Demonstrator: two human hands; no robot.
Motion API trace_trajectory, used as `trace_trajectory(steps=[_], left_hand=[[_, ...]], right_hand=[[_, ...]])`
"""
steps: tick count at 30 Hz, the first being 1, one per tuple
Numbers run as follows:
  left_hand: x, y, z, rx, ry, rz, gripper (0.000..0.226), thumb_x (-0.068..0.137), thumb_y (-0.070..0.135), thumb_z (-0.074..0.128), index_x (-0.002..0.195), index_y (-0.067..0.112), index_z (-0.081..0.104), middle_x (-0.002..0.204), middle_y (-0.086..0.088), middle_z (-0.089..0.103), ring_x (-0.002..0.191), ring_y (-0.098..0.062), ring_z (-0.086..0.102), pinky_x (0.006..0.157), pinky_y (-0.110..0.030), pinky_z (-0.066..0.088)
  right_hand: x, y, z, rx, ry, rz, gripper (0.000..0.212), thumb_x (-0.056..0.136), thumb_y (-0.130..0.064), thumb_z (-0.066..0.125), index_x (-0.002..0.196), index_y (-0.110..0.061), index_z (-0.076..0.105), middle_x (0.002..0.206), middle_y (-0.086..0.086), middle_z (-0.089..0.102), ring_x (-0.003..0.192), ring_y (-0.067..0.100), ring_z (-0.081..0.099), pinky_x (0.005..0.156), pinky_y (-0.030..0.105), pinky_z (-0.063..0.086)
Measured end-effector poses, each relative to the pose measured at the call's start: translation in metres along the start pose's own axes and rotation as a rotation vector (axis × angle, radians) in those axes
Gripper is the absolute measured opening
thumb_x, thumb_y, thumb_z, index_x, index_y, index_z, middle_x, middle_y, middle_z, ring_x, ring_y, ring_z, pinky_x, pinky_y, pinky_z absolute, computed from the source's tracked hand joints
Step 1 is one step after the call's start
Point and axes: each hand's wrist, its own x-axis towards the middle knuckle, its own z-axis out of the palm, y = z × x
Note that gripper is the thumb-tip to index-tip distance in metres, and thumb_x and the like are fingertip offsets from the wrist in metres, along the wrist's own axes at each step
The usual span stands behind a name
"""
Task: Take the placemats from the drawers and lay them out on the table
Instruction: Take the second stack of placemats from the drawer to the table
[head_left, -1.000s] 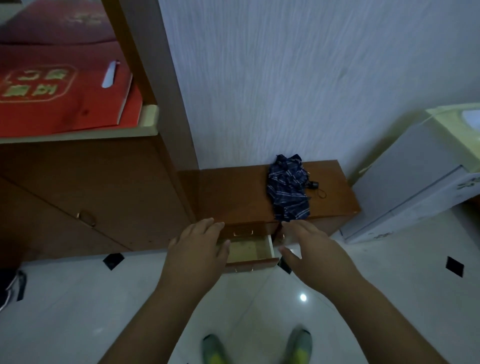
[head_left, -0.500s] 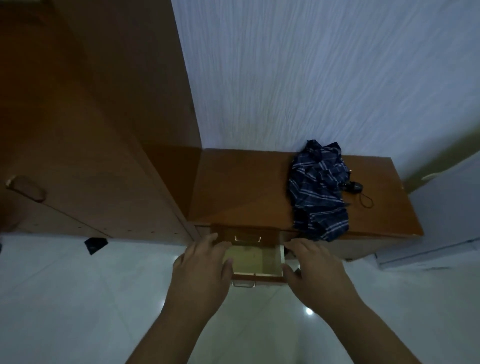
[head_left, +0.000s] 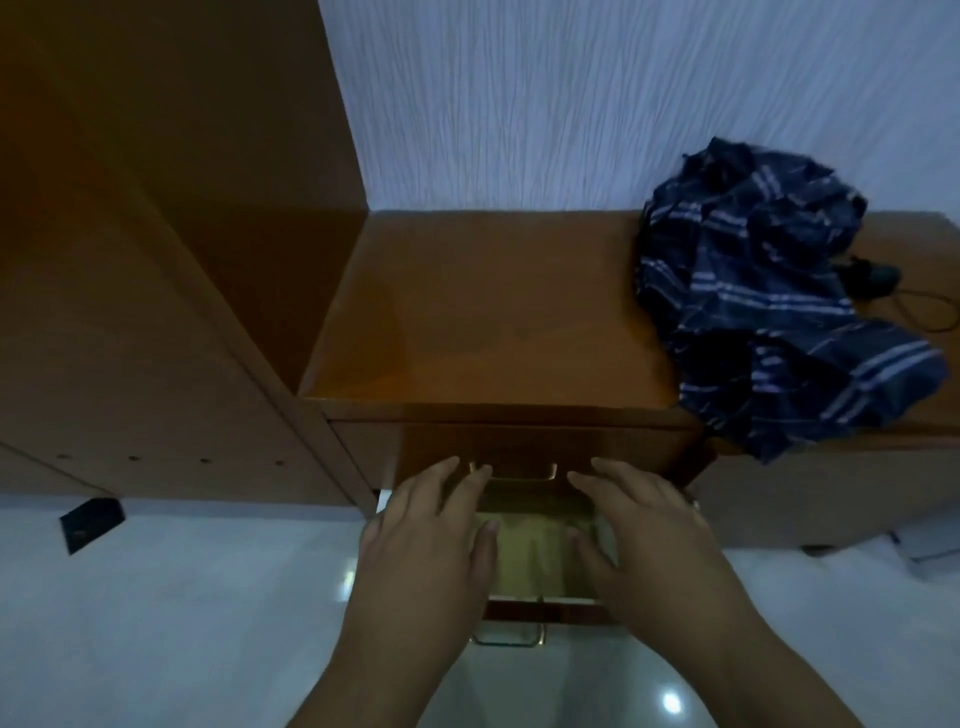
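Observation:
A low wooden cabinet (head_left: 483, 312) stands against the wall. Its lower drawer (head_left: 540, 608) is pulled out, showing a pale yellowish inside (head_left: 535, 551); I cannot tell whether a placemat lies in it. The upper drawer (head_left: 519, 447) is closed, with a brass handle. My left hand (head_left: 431, 540) hovers over the open drawer's left side, fingers spread. My right hand (head_left: 649, 535) hovers over its right side, fingers apart. Neither hand holds anything.
A crumpled dark blue striped umbrella (head_left: 774, 291) lies on the cabinet top at the right, with a black cord beside it. A tall wooden cupboard (head_left: 130, 260) rises at the left. The floor (head_left: 182, 623) is pale glossy tile.
The view has come closer and lower to the cabinet. Both hands have moved forward from the drawer's front to over its open inside.

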Motion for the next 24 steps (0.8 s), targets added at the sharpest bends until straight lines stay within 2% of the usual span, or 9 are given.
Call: trace_trajectory(steps=[5, 9, 11, 15, 19, 21, 24], left_hand=[[0.012, -0.018, 0.048, 0.072, 0.057, 0.136, 0.058, 0.101, 0.056, 0.035, 0.155, 0.048, 0.014, 0.159, 0.023, 0.020, 0.146, -0.004, 0.018, 0.115, -0.034, 0.029], [0.020, -0.022, 0.069, 0.061, 0.066, 0.151, 0.062, 0.101, 0.055, 0.038, 0.157, 0.045, 0.014, 0.162, 0.019, 0.019, 0.148, -0.007, 0.020, 0.115, -0.034, 0.030], [0.026, -0.021, 0.076, 0.031, 0.053, 0.154, 0.063, 0.101, 0.054, 0.039, 0.157, 0.044, 0.012, 0.164, 0.018, 0.017, 0.148, -0.007, 0.019, 0.118, -0.035, 0.027], [0.029, -0.029, 0.084, 0.029, 0.042, 0.153, 0.067, 0.100, 0.052, 0.042, 0.158, 0.040, 0.013, 0.165, 0.020, 0.014, 0.149, -0.007, 0.017, 0.120, -0.035, 0.026], [0.032, -0.035, 0.087, 0.046, 0.056, 0.153, 0.072, 0.099, 0.052, 0.043, 0.159, 0.040, 0.006, 0.165, 0.021, 0.009, 0.149, -0.008, 0.015, 0.118, -0.035, 0.024], [0.035, -0.031, 0.088, 0.031, 0.049, 0.142, 0.070, 0.099, 0.051, 0.044, 0.159, 0.039, 0.009, 0.164, 0.018, 0.012, 0.148, -0.009, 0.018, 0.117, -0.035, 0.027], [0.036, -0.026, 0.090, 0.023, 0.035, 0.124, 0.065, 0.097, 0.049, 0.047, 0.156, 0.036, 0.022, 0.160, 0.014, 0.021, 0.143, -0.011, 0.025, 0.113, -0.034, 0.033]], right_hand=[[0.003, 0.023, 0.045, -0.053, -0.005, -0.047, 0.063, 0.095, -0.058, 0.045, 0.153, -0.048, 0.021, 0.160, -0.024, 0.013, 0.145, 0.008, 0.018, 0.115, 0.036, 0.028], [0.026, 0.013, 0.052, -0.029, 0.101, -0.051, 0.060, 0.095, -0.054, 0.048, 0.152, -0.044, 0.030, 0.157, -0.023, 0.026, 0.140, 0.008, 0.028, 0.109, 0.035, 0.035], [0.035, 0.005, 0.059, -0.027, 0.074, -0.067, 0.060, 0.094, -0.053, 0.049, 0.151, -0.041, 0.033, 0.156, -0.023, 0.030, 0.140, 0.008, 0.030, 0.109, 0.035, 0.036], [0.037, 0.002, 0.070, -0.038, 0.036, -0.083, 0.063, 0.093, -0.051, 0.052, 0.152, -0.039, 0.033, 0.156, -0.021, 0.030, 0.138, 0.009, 0.033, 0.108, 0.037, 0.039], [0.038, 0.002, 0.071, -0.079, 0.041, -0.092, 0.068, 0.093, -0.053, 0.052, 0.154, -0.038, 0.029, 0.155, -0.020, 0.028, 0.133, 0.012, 0.035, 0.104, 0.034, 0.041], [0.040, 0.000, 0.072, -0.093, 0.033, -0.093, 0.069, 0.093, -0.054, 0.051, 0.155, -0.036, 0.026, 0.153, -0.018, 0.025, 0.132, 0.012, 0.033, 0.105, 0.033, 0.041], [0.042, -0.004, 0.073, -0.095, 0.037, -0.098, 0.065, 0.093, -0.053, 0.051, 0.152, -0.033, 0.033, 0.148, -0.015, 0.028, 0.127, 0.012, 0.034, 0.100, 0.029, 0.041]])
